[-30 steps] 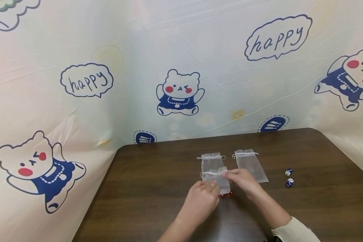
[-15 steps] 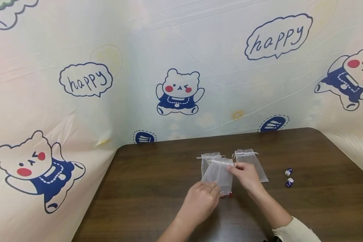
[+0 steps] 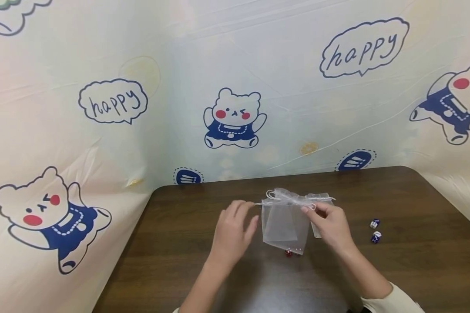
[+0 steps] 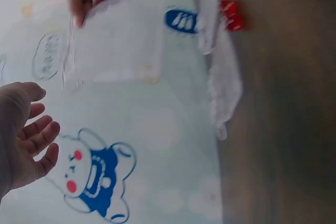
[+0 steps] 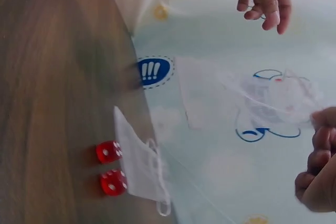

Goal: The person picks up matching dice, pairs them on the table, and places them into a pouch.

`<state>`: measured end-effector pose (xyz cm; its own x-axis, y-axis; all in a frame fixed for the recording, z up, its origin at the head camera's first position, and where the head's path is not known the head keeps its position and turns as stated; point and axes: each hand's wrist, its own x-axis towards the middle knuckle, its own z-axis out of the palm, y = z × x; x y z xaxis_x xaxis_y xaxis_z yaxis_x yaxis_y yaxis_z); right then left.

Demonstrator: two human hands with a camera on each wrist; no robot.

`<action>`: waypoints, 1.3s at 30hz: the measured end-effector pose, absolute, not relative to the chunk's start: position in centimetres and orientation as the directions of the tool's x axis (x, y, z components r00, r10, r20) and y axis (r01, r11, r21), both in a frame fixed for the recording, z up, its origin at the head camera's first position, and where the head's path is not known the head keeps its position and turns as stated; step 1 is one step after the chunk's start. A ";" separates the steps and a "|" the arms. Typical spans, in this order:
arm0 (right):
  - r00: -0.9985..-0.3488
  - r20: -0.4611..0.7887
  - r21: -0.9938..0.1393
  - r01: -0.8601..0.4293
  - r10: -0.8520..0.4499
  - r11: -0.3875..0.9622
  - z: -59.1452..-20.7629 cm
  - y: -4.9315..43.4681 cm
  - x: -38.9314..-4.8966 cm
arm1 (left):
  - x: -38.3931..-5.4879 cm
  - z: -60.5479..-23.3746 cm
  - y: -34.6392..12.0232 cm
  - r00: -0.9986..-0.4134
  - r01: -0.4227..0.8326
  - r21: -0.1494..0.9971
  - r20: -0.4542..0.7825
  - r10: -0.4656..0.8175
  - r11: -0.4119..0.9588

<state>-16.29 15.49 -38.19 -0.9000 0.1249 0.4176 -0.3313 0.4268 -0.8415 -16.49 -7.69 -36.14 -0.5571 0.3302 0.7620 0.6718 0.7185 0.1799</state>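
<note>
My right hand (image 3: 334, 226) pinches a sheer white drawstring pouch (image 5: 207, 95) near its corded top. The pouch hangs in the air above the table, and its mouth looks gathered. To its left, my left hand (image 3: 231, 234) is raised with fingers apart, holding nothing; the left wrist view shows a gap between that hand (image 4: 29, 140) and the pouch (image 4: 115, 45). Two red dice (image 5: 108, 151) with white pips lie on the table below. Behind the held pouch are two more sheer pouches, one partly covered (image 4: 226, 77) and one at the right (image 3: 317, 233).
Two dark blue and white dice (image 3: 375, 237) lie on the right side of the brown wooden table (image 3: 180, 243). A printed cloth (image 3: 172, 108) with bears and "happy" bubbles hangs behind the table's far edge.
The pouch has been lifted up from in front of the red dice in my right hand. My left hand has let go of it and moved left and away, its fingers spreading.
</note>
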 end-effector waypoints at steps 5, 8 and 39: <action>-0.734 0.676 -0.623 -0.618 -0.068 0.478 -38.0 15.4 -15.8 | -16.3 -34.4 -8.1 -0.643 0.684 0.366 0.711 0.285 0.631; -0.604 0.778 -0.478 -0.747 -0.173 0.462 -38.3 15.1 -15.7 | -15.9 -33.8 -8.1 -0.691 0.686 0.453 0.650 0.315 0.569; -0.624 0.769 -0.466 -0.695 -0.138 0.548 -40.0 14.3 -15.6 | -15.0 -34.6 -7.3 -0.781 0.625 0.432 0.366 0.507 0.650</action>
